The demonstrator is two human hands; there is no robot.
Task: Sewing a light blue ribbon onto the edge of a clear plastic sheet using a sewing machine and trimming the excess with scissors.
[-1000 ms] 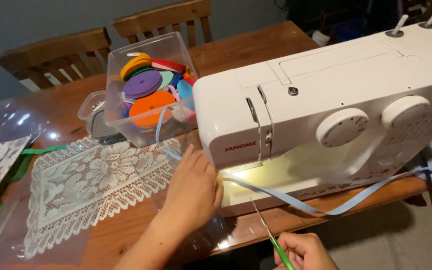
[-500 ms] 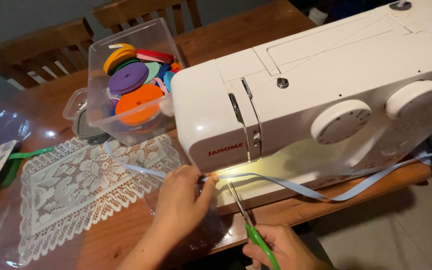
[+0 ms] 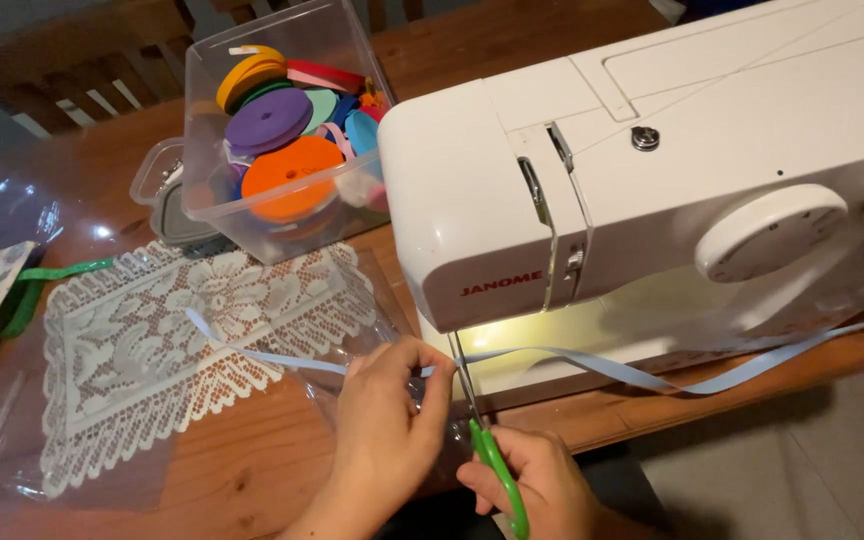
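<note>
Two hands at the white sewing machine: left hand pinching the pale blue ribbon under the needle area, right hand now raised closer, fingers curled round green-handled scissors, blades up against the ribbon.

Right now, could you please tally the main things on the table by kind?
Sewing machine: 1
Clear boxes: 2, one with ribbon rolls, one smaller
Lace mat: 1
Blue ribbon: 1
Green-handled scissors: 1
Total: 6
</note>
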